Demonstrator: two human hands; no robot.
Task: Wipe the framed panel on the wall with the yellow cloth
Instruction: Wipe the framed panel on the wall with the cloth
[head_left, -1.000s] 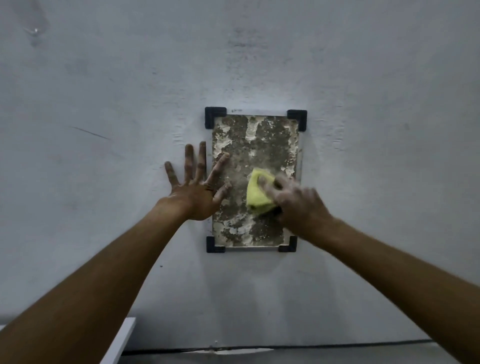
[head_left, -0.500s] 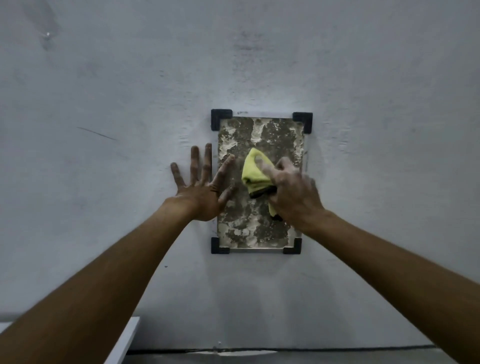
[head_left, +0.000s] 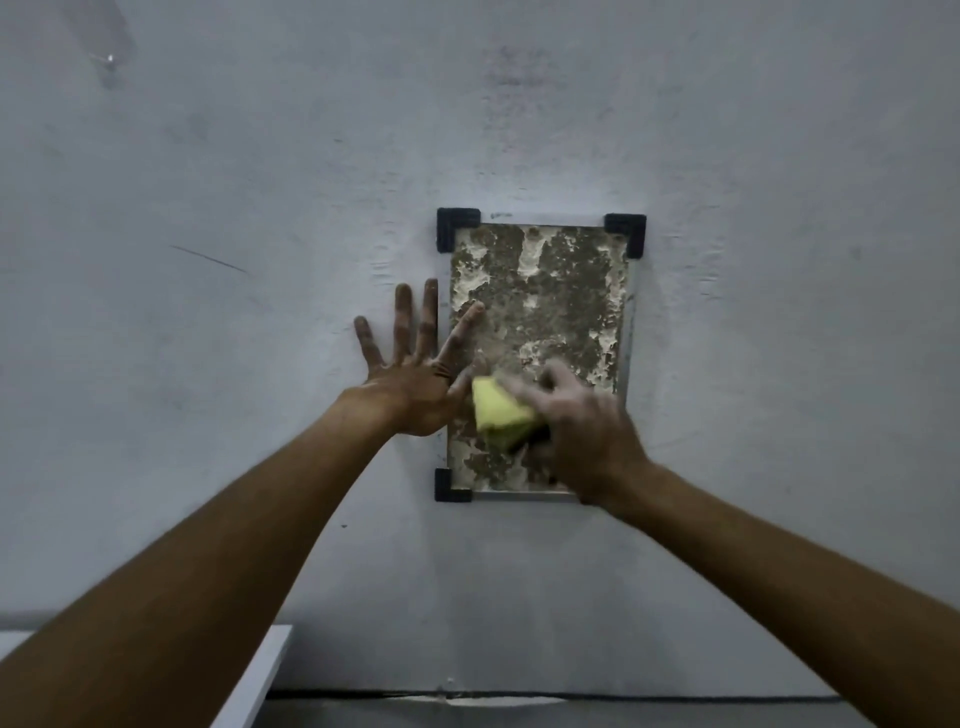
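A framed panel (head_left: 561, 291) with a mottled brown and white surface hangs on the grey wall, with black brackets at its corners. My right hand (head_left: 582, 431) grips a folded yellow cloth (head_left: 498, 413) and presses it on the panel's lower left part; the hand is blurred. It hides the lower right bracket. My left hand (head_left: 410, 374) lies flat on the wall beside the panel's left edge, fingers spread, with the index finger and thumb over the panel.
The grey wall (head_left: 260, 208) fills the view, with a dark scratch (head_left: 208, 259) at the left. A white ledge (head_left: 260, 670) juts out at the lower left. A dark seam (head_left: 571, 696) runs along the wall's foot.
My right hand has swept the cloth down from the panel's upper middle to its lower left. My left hand has stayed flat in the same place.
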